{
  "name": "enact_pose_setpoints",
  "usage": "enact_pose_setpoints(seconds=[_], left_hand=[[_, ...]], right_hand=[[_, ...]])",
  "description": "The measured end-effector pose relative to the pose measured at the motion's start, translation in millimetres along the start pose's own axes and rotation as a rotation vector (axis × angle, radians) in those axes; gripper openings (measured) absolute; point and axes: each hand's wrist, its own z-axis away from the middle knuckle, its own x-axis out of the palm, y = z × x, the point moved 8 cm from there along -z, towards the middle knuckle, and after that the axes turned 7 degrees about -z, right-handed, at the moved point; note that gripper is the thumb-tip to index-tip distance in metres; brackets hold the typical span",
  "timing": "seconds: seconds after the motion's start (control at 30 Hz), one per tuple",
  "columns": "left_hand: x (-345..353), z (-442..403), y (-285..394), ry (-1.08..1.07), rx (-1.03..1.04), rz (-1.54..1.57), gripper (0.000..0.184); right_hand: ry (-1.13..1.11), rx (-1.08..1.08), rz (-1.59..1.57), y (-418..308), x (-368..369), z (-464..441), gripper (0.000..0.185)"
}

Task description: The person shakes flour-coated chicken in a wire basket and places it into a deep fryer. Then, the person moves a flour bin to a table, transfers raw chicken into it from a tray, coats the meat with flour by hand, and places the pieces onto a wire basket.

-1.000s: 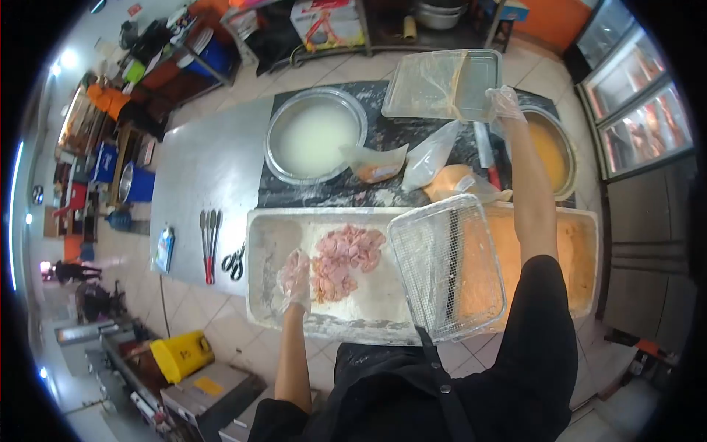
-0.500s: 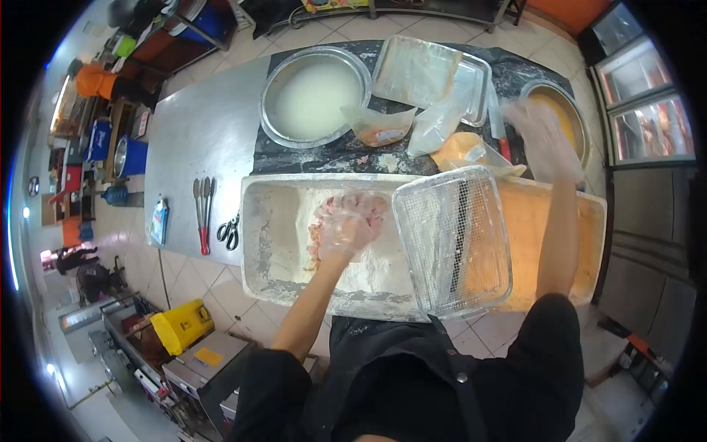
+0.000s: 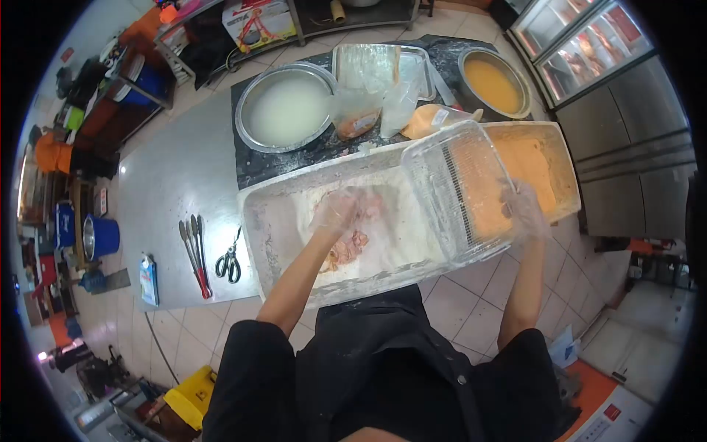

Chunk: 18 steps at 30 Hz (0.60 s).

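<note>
My left hand (image 3: 336,211), in a clear plastic glove, is down in the white flour (image 3: 401,225) of a long tub (image 3: 259,254). Its fingers, slightly blurred, close on pinkish raw meat (image 3: 370,206). More raw meat pieces (image 3: 347,249) lie in the flour just below that hand. My right hand (image 3: 524,208), also gloved, is at the right rim of a wire basket (image 3: 460,191), its fingers curled at the edge. The basket rests across the tub, between the white flour and an orange powder (image 3: 536,173).
Behind the tub stand a bowl of whitish liquid (image 3: 289,109), a bowl of orange liquid (image 3: 492,85), a metal tray (image 3: 423,70) and plastic bags (image 3: 434,120). Tongs (image 3: 197,254) and scissors (image 3: 229,264) lie left. A person in orange (image 3: 53,155) is far left.
My right hand has come from the bowl of orange liquid down to the basket's right rim. My left hand stays among the meat, which is now more spread out. The whole view has turned.
</note>
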Motion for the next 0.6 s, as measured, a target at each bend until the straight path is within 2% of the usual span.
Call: enact_pose_setpoints(seconds=[0.07, 0.17, 0.23, 0.3, 0.37, 0.43, 0.47, 0.5, 0.53, 0.57, 0.6], left_hand=[[1, 20, 9, 0.084, 0.107, -0.171, 0.036], [-54, 50, 23, 0.186, 0.22, 0.039, 0.045], [-81, 52, 13, 0.084, 0.168, 0.185, 0.053], [-72, 53, -13, 0.004, -0.021, 0.443, 0.055], [-30, 67, -54, -0.055, -0.347, 0.803, 0.057], [-22, 87, -81, -0.092, -0.636, 0.68, 0.058], [-19, 100, -94, -0.112, -0.781, 0.618, 0.059], [-12, 107, -101, -0.003, -0.65, 0.705, 0.06], [5, 115, -109, 0.061, -0.668, 0.761, 0.061], [21, 122, -117, 0.126, -0.682, 0.815, 0.062], [40, 129, -125, 0.138, -0.844, 0.839, 0.063]], right_hand=[[0.043, -0.019, -0.092, 0, -6, 7, 0.029], [0.033, -0.023, -0.143, 28, -9, -1, 0.034], [-0.024, -0.014, -0.079, 43, -6, -11, 0.038], [-0.002, -0.042, 0.059, 44, -14, -14, 0.039], [0.068, -0.127, 0.295, 32, -11, -6, 0.04], [0.187, -0.286, 0.633, -24, 3, 22, 0.041], [0.278, -0.301, 0.473, -48, 13, 40, 0.039], [0.362, -0.313, 0.315, -71, 33, 61, 0.037], [0.441, -0.323, 0.155, -82, 53, 74, 0.035], [0.277, -0.341, 0.007, -81, 85, 70, 0.033], [0.113, -0.35, -0.141, -78, 117, 67, 0.031]])
